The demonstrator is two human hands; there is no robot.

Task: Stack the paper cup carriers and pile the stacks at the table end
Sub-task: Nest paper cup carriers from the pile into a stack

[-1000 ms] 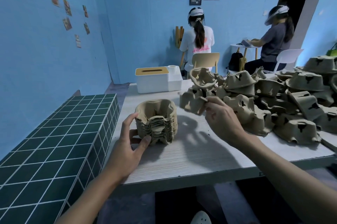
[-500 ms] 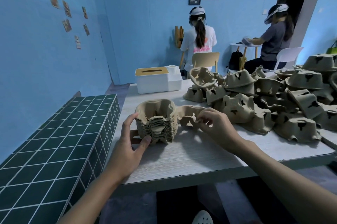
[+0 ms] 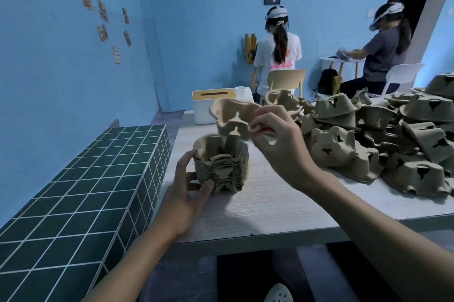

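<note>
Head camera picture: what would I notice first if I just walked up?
Probably the right hand, holding one brown paper cup carrier in the air just above the stack near the left edge of the table, which the left hand grips. Next, the big jumbled heap of loose carriers on its right side.

Table (image 3: 270, 208): carrier stack (image 3: 222, 169), carrier heap (image 3: 383, 134), box (image 3: 206, 107)

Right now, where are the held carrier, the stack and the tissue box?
held carrier (image 3: 229, 116), head view, its cup
stack (image 3: 222, 171), head view, layered front
tissue box (image 3: 202, 111), head view, white front
</note>
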